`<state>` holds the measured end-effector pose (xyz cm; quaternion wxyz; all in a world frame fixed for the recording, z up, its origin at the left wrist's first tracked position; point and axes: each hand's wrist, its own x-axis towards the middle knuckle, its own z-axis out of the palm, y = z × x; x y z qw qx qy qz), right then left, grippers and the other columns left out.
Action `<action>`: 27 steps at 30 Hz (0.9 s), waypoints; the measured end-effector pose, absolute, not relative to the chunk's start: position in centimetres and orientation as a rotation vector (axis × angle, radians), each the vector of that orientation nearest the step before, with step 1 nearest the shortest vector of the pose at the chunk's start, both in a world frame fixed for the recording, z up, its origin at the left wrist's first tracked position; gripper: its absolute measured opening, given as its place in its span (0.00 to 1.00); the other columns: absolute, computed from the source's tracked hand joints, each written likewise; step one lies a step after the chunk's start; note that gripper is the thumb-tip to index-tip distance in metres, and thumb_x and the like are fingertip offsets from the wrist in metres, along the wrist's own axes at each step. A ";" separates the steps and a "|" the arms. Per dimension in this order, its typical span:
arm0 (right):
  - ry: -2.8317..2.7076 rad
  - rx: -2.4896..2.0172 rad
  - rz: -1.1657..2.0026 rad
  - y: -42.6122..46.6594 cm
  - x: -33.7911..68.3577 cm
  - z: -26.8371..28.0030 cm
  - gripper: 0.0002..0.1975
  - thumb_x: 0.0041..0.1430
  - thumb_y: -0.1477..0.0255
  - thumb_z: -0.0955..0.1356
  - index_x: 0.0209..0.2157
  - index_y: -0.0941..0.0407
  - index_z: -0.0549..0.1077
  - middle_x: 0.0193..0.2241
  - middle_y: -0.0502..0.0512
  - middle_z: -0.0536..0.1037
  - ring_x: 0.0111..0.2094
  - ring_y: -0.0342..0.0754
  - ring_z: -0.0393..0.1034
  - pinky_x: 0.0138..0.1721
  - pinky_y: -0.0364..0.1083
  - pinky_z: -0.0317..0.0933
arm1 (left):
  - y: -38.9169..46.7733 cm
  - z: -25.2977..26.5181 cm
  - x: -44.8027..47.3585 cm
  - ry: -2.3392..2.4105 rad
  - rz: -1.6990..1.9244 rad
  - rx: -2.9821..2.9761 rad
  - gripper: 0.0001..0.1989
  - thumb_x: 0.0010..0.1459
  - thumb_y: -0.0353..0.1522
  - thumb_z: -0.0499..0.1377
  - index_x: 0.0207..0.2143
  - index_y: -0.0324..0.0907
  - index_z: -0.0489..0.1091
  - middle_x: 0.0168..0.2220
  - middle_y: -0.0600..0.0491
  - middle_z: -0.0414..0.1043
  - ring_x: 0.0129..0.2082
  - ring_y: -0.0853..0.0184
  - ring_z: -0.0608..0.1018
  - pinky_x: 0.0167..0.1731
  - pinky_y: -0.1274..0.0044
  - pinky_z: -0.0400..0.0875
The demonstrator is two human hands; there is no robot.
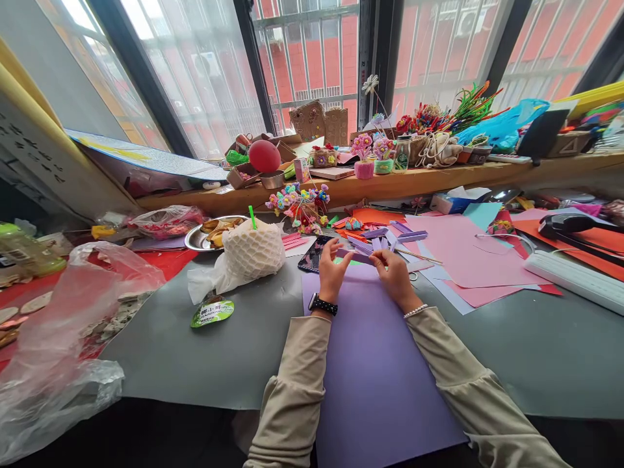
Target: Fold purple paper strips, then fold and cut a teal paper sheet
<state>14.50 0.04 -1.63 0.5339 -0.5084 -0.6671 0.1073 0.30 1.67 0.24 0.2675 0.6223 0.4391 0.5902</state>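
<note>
Between my two hands stretches a narrow purple paper strip (359, 259), held above the far end of a large purple paper sheet (375, 364). My left hand (332, 270) is closed, thumb and fingers pinching the strip's left part. The fingers of my right hand (394, 276) are closed on its right end. Just beyond them lies a loose pile of folded purple paper strips (379, 239). A dark phone (311, 259) rests on the table left of my left hand. Beside my right hand, a looped handle (413, 276) shows, perhaps of scissors.
Left stands a drink wrapped in white foam net (256, 250) with a green straw, near a metal plate (195, 242). Pink paper sheets (468, 253) and a white power strip (575, 276) lie right. A crowded windowsill (439, 170) runs behind. A plastic bag (73, 325) hangs over the left edge.
</note>
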 end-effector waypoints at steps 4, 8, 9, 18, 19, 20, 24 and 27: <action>-1.784 -1.175 0.019 -0.2 14.4 -1.5 0.09 0.55 0.69 0.58 0.28 0.57 0.66 0.26 0.55 0.70 0.30 0.48 0.63 0.32 0.46 0.57 | 1.2 0.3 0.5 1.337 1.532 2.216 0.15 0.47 0.32 0.57 0.40 0.45 0.66 0.40 0.53 0.68 0.43 0.66 0.67 0.50 0.68 0.51; -1.804 -1.198 -0.080 -0.3 14.4 -1.5 0.10 0.56 0.70 0.57 0.28 0.57 0.66 0.27 0.56 0.70 0.31 0.49 0.63 0.33 0.46 0.58 | 0.8 0.2 0.9 1.422 1.327 2.459 0.05 0.51 0.34 0.55 0.30 0.48 0.70 0.31 0.58 0.72 0.36 0.68 0.70 0.52 0.64 0.41; -1.801 -1.209 -0.091 -0.2 14.4 -1.6 0.10 0.56 0.70 0.57 0.29 0.57 0.66 0.27 0.56 0.70 0.31 0.49 0.63 0.33 0.46 0.58 | 0.8 0.2 1.0 1.429 1.315 2.480 0.05 0.51 0.34 0.54 0.29 0.47 0.69 0.31 0.58 0.72 0.35 0.69 0.70 0.52 0.65 0.41; -1.822 -1.203 -0.142 -0.2 14.3 -1.6 0.09 0.56 0.71 0.57 0.30 0.57 0.67 0.27 0.56 0.71 0.32 0.49 0.64 0.33 0.46 0.58 | 0.8 0.0 1.1 1.484 1.332 2.538 0.04 0.52 0.32 0.54 0.27 0.45 0.68 0.29 0.58 0.72 0.32 0.71 0.71 0.51 0.69 0.46; -1.815 -1.205 -0.140 -0.2 14.3 -1.6 0.09 0.56 0.71 0.57 0.30 0.57 0.68 0.27 0.56 0.71 0.32 0.49 0.64 0.33 0.46 0.58 | 0.7 0.0 1.2 1.490 1.333 2.540 0.05 0.52 0.32 0.53 0.27 0.45 0.68 0.29 0.58 0.72 0.32 0.71 0.71 0.51 0.69 0.46; -1.805 -1.210 -0.136 -0.3 14.3 -1.6 0.09 0.56 0.72 0.58 0.30 0.57 0.68 0.27 0.56 0.71 0.32 0.49 0.64 0.33 0.46 0.58 | 0.6 0.1 1.2 1.499 1.334 2.541 0.05 0.52 0.32 0.53 0.27 0.45 0.68 0.29 0.58 0.72 0.32 0.71 0.71 0.51 0.69 0.46; -1.716 -1.249 -0.135 -0.2 14.6 -1.7 0.08 0.55 0.72 0.58 0.30 0.57 0.68 0.27 0.55 0.71 0.31 0.48 0.65 0.33 0.46 0.58 | 0.6 0.1 1.2 1.550 1.347 2.519 0.05 0.52 0.33 0.53 0.27 0.45 0.68 0.29 0.57 0.72 0.32 0.70 0.72 0.50 0.69 0.47; -1.568 -1.303 -0.158 0.0 15.0 -1.7 0.08 0.54 0.72 0.58 0.29 0.57 0.68 0.27 0.55 0.71 0.30 0.48 0.64 0.32 0.46 0.59 | 0.8 0.0 1.0 1.601 1.398 2.438 0.04 0.51 0.32 0.54 0.27 0.45 0.68 0.29 0.57 0.72 0.33 0.70 0.72 0.49 0.70 0.49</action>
